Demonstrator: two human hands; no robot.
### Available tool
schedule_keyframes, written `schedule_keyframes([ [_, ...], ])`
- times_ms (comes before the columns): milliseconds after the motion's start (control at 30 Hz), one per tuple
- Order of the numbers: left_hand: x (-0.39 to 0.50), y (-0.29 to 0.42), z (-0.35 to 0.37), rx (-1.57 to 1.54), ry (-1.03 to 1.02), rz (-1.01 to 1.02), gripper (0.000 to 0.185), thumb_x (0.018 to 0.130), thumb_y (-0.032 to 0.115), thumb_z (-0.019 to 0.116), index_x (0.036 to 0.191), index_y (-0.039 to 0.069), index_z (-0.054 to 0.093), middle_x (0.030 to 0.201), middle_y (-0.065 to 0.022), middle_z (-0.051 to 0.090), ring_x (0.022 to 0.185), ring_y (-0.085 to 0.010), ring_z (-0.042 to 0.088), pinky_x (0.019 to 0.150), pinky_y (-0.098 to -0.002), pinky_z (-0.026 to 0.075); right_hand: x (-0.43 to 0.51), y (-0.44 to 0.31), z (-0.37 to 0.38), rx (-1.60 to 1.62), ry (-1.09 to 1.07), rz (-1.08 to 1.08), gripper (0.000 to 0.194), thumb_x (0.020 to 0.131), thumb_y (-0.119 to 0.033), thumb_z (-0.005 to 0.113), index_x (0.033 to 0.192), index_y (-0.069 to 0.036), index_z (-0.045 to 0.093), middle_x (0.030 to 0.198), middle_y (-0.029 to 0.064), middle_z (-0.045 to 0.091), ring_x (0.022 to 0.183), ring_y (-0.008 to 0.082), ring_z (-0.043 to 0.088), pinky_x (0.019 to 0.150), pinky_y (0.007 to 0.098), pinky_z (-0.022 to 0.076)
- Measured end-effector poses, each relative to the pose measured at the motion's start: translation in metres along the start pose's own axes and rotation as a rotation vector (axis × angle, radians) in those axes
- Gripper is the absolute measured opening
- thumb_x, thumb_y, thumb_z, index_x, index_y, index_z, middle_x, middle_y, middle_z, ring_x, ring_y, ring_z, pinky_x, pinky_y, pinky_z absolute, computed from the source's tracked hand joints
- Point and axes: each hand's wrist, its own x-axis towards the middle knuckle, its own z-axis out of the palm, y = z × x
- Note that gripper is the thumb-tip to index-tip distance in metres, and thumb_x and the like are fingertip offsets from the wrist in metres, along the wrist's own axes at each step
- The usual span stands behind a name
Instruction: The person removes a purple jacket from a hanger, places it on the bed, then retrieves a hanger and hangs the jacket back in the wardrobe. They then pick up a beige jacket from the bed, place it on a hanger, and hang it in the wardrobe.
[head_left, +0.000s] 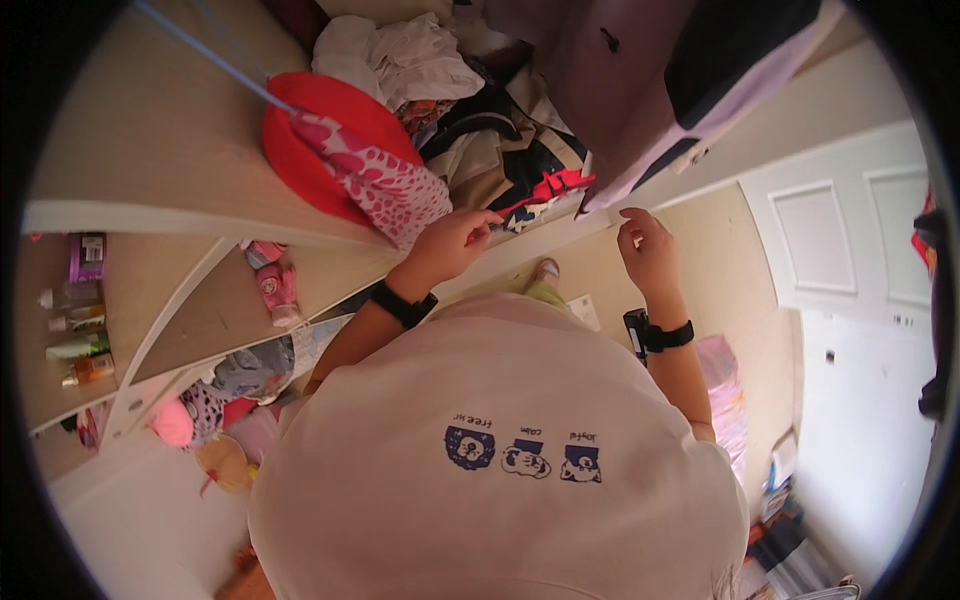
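My left hand (457, 244), a black band on its wrist, is beside a white cloth bag with pink spots (386, 187), its fingers curled near the shelf edge; whether it touches the bag I cannot tell. The bag hangs in front of a red round item (315, 142). Beyond are folded dark and beige clothes (487, 165) and a crumpled white garment (405, 60). My right hand (649, 244), with a black band too, is lifted over the floor, fingers bent and nothing seen in them. Just above it hangs the lower edge of a large mauve and black garment (615, 97).
Shelves at the left hold small bottles (82, 345) and a pink glove (277, 292). Below them lie a grey plastic bag (259, 367) and a pink item (172, 424). A white panelled door (814, 240) stands at the right, and a pink bag (724, 390) is on the floor.
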Motion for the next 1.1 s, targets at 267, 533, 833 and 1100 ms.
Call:
schedule_keyframes([
  [267, -0.110, -0.031, -0.032, -0.066, -0.085, 0.077, 0.025, 0.086, 0.003, 0.063, 0.112, 0.003, 0.064, 0.092, -0.0073, 0.065, 0.085, -0.0157, 0.063, 0.077, -0.0296, 0.051, -0.138, -0.079, 0.072, -0.020, -0.024, 0.153, 0.018, 0.084, -0.014, 0.059, 0.099, -0.011, 0.068, 0.079, 0.0085, 0.068, 0.070, 0.0257, 0.067, 0.063, 0.0360, 0.0523],
  [533, -0.146, -0.047, -0.020, -0.124, -0.262, 0.129, 0.023, 0.088, 0.005, 0.061, 0.111, 0.004, 0.063, 0.087, -0.0084, 0.063, 0.079, -0.0177, 0.062, 0.074, -0.0299, 0.051, -0.252, -0.067, 0.039, -0.167, 0.277, 0.568, 0.016, 0.087, -0.012, 0.061, 0.099, -0.004, 0.068, 0.078, 0.0095, 0.069, 0.070, 0.0167, 0.068, 0.064, 0.0300, 0.0523],
  [833, -0.129, -0.015, 0.017, -0.078, -0.405, 0.265, 0.022, 0.087, 0.005, 0.061, 0.110, 0.004, 0.063, 0.088, -0.0090, 0.063, 0.080, -0.0204, 0.063, 0.074, -0.0314, 0.051, -0.313, -0.068, 0.026, -0.132, 0.488, 0.608, 0.016, 0.086, -0.014, 0.061, 0.097, -0.004, 0.067, 0.081, 0.0118, 0.069, 0.071, 0.0222, 0.068, 0.065, 0.0326, 0.0521],
  [1100, -0.125, 0.011, 0.056, -0.065, -0.518, 0.304, 0.023, 0.087, 0.005, 0.059, 0.110, 0.005, 0.063, 0.089, -0.0097, 0.063, 0.079, -0.0204, 0.062, 0.072, -0.0307, 0.051, -0.374, -0.065, -0.008, -0.197, 0.566, 0.769, 0.019, 0.086, -0.016, 0.060, 0.098, -0.005, 0.069, 0.079, 0.0137, 0.069, 0.071, 0.0248, 0.069, 0.065, 0.0337, 0.0518],
])
